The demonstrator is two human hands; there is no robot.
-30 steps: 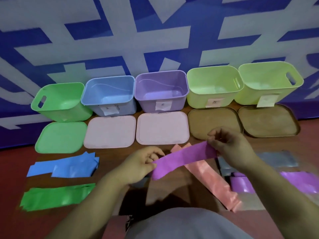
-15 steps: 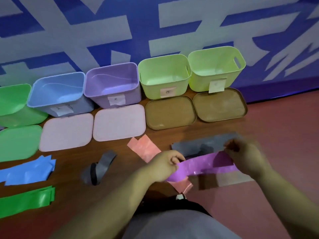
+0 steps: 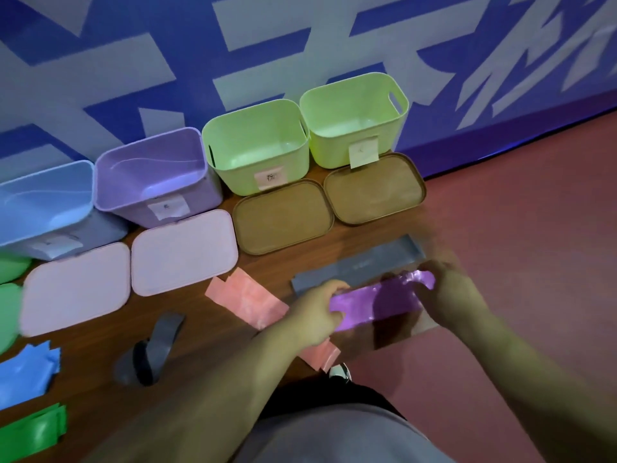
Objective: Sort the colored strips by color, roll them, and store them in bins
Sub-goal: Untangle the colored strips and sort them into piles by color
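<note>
A purple strip [image 3: 377, 304] is held stretched between both hands just above the tabletop [image 3: 207, 332], in front of a flat grey strip [image 3: 360, 265]. Its left end is pinched in the grip of the left hand [image 3: 315, 312] and its right end is caught in the curled fingers of the right hand [image 3: 447, 292]. Pink strips [image 3: 248, 299] are seen beside the left hand, and beyond them a purple bin [image 3: 207, 195] and two light-green bins [image 3: 233, 175] are lined up along the wall.
</note>
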